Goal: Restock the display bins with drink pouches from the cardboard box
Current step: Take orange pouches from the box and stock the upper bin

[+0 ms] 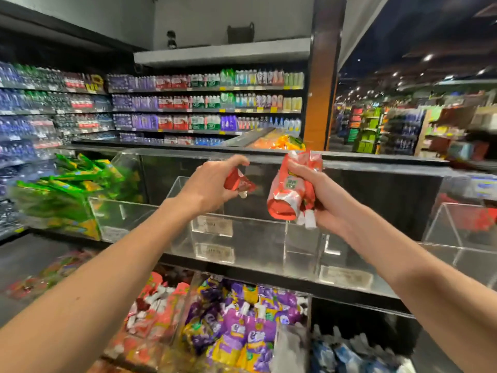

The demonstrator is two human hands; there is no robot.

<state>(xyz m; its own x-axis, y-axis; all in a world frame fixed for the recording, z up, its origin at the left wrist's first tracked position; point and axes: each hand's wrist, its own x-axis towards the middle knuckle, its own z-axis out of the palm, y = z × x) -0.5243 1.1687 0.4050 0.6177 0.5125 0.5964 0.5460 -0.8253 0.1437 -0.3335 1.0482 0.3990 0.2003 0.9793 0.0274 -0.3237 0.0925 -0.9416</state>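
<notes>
My left hand (209, 187) curls round one red pouch (236, 183). My right hand (320, 200) grips a bunch of pouches (289, 192), white caps down. Both hang over a clear bin (242, 232). Green packs (67, 184) lie left of my left hand, and purple pouches (242, 332) lie below both.

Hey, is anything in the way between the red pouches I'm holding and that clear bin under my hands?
Nothing visible. The left hand holds a red pouch and the right hand grips a red pouch bundle, both over the clear bin. Its top is open and it looks empty inside.
</notes>
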